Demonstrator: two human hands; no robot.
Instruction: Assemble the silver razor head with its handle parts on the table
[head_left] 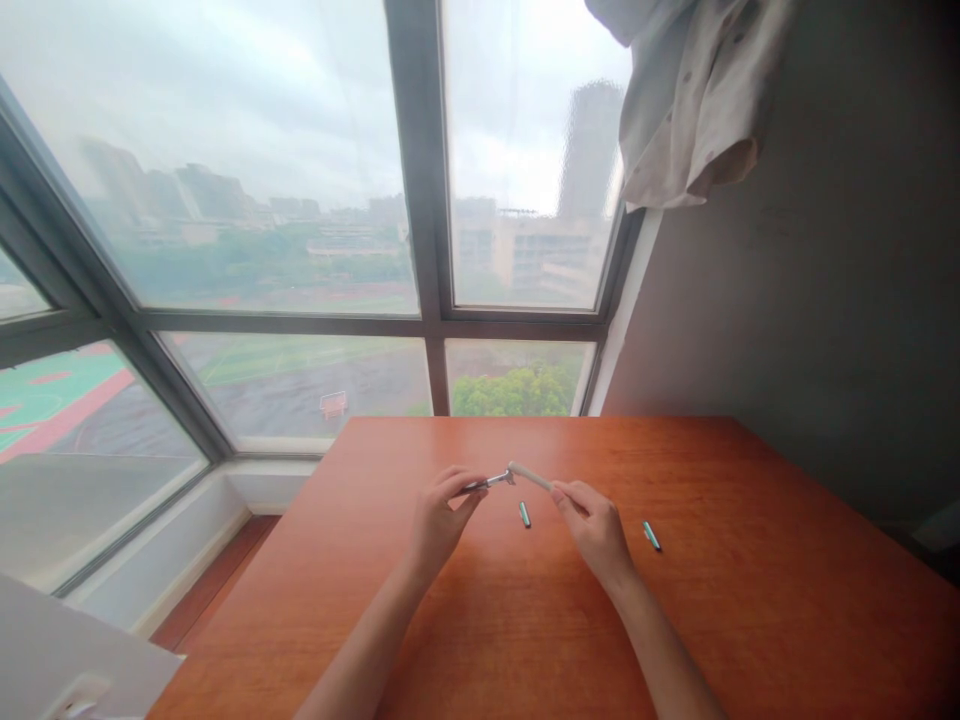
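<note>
A slim silver rod point(497, 480) is pointing rightward and slightly away from the left hand point(450, 500), while a pale stick point(534, 477) is pointing leftward and away from the right hand point(589, 520). Their long axes are forming a shallow peak between the hands, over the counter point(480, 640), with the tips lying together there; I cannot tell whether they are touching. The left hand is pinching the rod, thumb against fingers with little gap, and the right hand is likewise pinching the stick's near end. Below the stick, one teal piece point(524, 514) is lying between the hands, slightly nearer the right; another teal piece point(652, 535) is lying right of the right hand. Both are slanting, far ends leftward. Counting up, I am seeing one rod, one stick, two teal pieces and two hands
</note>
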